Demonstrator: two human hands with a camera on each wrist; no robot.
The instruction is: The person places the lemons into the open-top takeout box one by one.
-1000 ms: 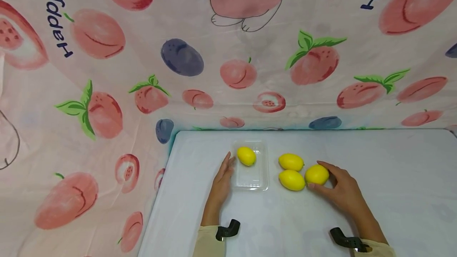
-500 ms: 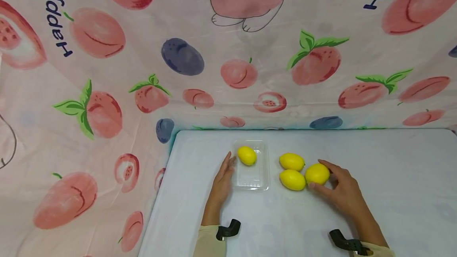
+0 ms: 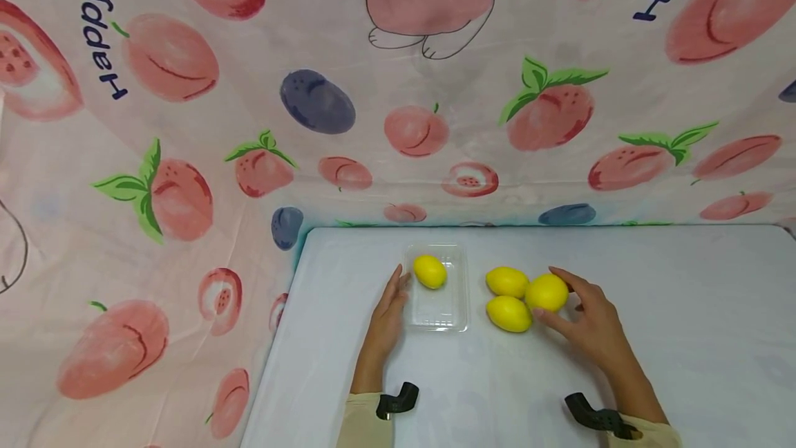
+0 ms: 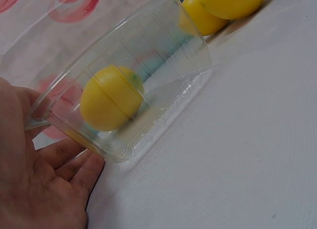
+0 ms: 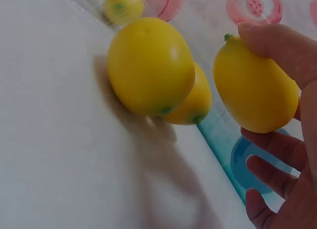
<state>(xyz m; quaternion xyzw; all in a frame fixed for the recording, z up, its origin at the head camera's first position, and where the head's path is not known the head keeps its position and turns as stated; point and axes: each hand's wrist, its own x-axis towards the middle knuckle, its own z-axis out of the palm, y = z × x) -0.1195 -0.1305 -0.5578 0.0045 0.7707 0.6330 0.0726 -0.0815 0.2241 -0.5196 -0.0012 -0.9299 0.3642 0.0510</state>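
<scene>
My right hand (image 3: 591, 316) pinches a yellow lemon (image 5: 255, 85) between thumb and fingers; in the right wrist view it is raised off the table. Two more lemons lie on the table just left of it, a far one (image 3: 506, 282) and a near one (image 3: 508, 314). A clear plastic tray (image 3: 438, 313) stands further left with one lemon (image 3: 430, 272) in its far end. Against the tray's left wall rests my left hand (image 3: 388, 313), its fingers extended along the side, as the left wrist view (image 4: 44, 174) also shows.
The white table (image 3: 485, 393) ends at a back edge against a pink fruit-printed cloth (image 3: 373, 75), which also hangs at the left. Each wrist wears a black camera mount, one at the left sleeve (image 3: 398, 401) and one at the right sleeve (image 3: 597, 417).
My right hand has lifted the lemon slightly and shifted it a little left and away from me. The left hand, the tray and the other lemons have stayed in place.
</scene>
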